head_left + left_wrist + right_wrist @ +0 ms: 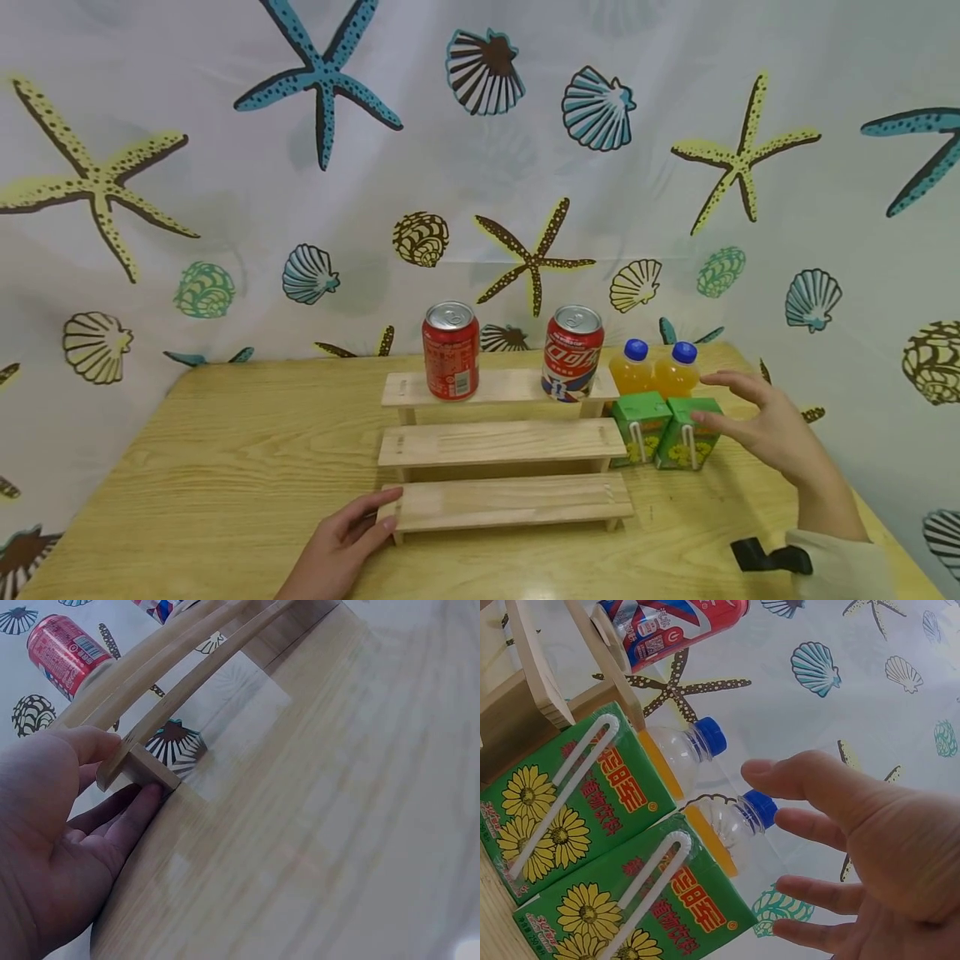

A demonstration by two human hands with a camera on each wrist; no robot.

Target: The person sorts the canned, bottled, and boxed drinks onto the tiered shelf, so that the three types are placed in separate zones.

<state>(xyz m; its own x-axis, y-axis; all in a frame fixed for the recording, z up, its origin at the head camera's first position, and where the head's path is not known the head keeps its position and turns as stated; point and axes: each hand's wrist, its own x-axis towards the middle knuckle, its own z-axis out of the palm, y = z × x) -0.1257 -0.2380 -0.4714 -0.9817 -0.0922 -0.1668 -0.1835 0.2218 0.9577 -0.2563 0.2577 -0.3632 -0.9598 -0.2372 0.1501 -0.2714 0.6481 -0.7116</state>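
A three-step wooden display rack (502,442) stands on the table. My left hand (341,542) holds the left end of its lowest step; in the left wrist view the thumb lies at the board and the fingers (139,814) at the leg below. My right hand (780,433) hovers with spread fingers beside two orange-juice bottles (677,379) with blue caps, holding nothing. In front of the bottles stand two green drink cartons (688,446) with white straws, right of the rack. Two red soda cans, one on the left (452,358) and one on the right (572,354), stand upright on the top step.
The wooden table (247,467) extends left of the rack and in front of it. A white cloth (480,175) printed with starfish and shells hangs behind. A black strap (768,557) sits at my right sleeve.
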